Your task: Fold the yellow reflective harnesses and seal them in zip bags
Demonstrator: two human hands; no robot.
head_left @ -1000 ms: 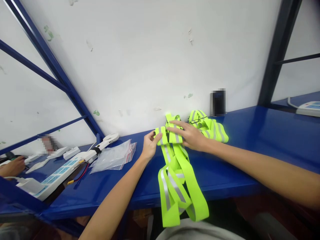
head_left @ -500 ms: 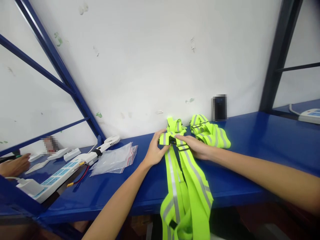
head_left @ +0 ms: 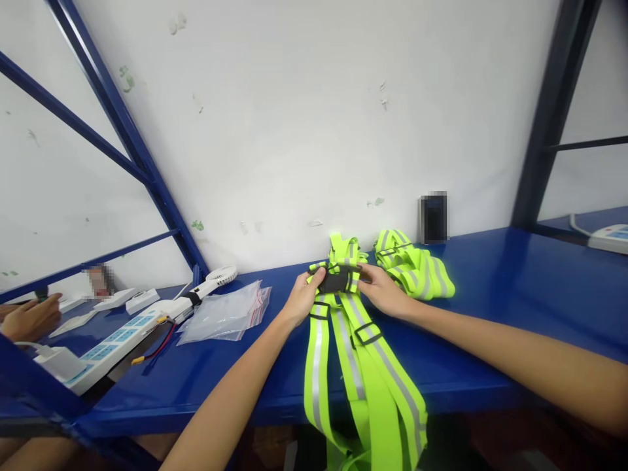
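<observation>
Plastic bag on shelf — left of the reflective harness

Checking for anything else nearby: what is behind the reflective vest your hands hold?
Behind the neon-yellow reflective vest, a second bundled reflective vest lies on the blue shelf, near a blurred black object by the white wall. Anything directly behind the vest's top loop is hidden.

**Blurred and cut off**
A dark box by the wall and a small item far left are pixelated; the reflective harness runs off the bottom edge.
</observation>
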